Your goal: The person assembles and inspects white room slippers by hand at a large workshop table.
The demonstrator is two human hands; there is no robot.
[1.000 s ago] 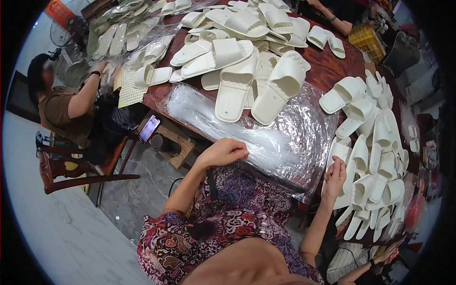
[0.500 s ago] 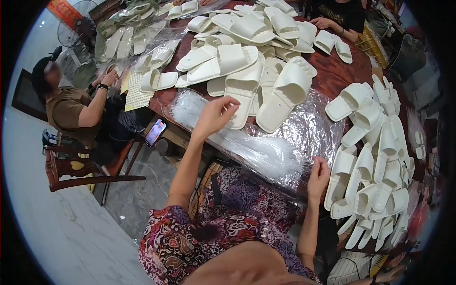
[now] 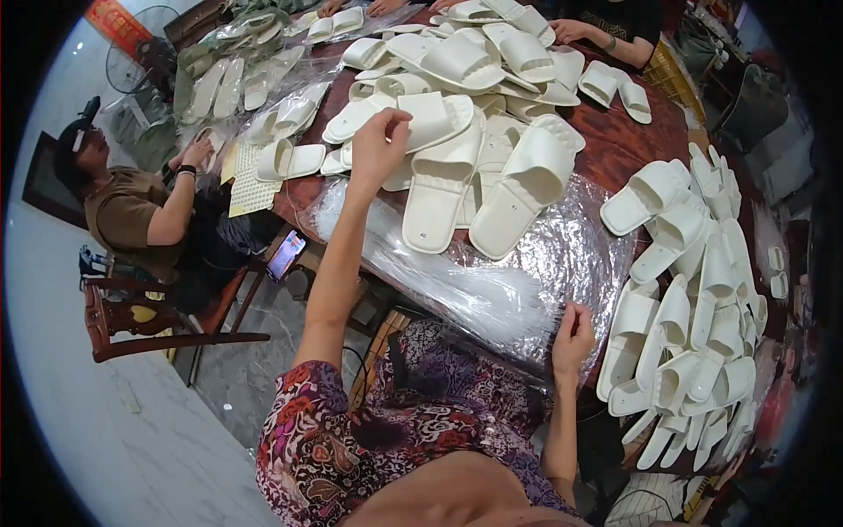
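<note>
My left hand (image 3: 379, 151) is stretched over the slipper pile, its fingers loosely bent and a little apart. It is beside a white slipper (image 3: 436, 123) lying sideways on the pile; whether the fingertips touch it is hard to see. Just in front, a pair of white slippers, the left slipper (image 3: 436, 198) and the right slipper (image 3: 524, 189), lies soles down with heels toward me. My right hand (image 3: 572, 341) hovers by the table's near edge, fingers slightly curled and holding nothing. Below the pair lies a bundle of thin clear plastic strands (image 3: 492, 303) on clear plastic film (image 3: 571, 263).
More white slippers (image 3: 676, 351) are heaped on the right of the red-brown table (image 3: 628, 145). A sheet of small stickers (image 3: 252, 180) rests at the left edge. A seated person (image 3: 132, 198) handles a slipper at left. Another person's hand (image 3: 571, 32) is across the table.
My left hand has moved up and left, from above the front slipper to the sideways one. My right hand has shifted slightly left and down. The seated person's head has tilted up.
</note>
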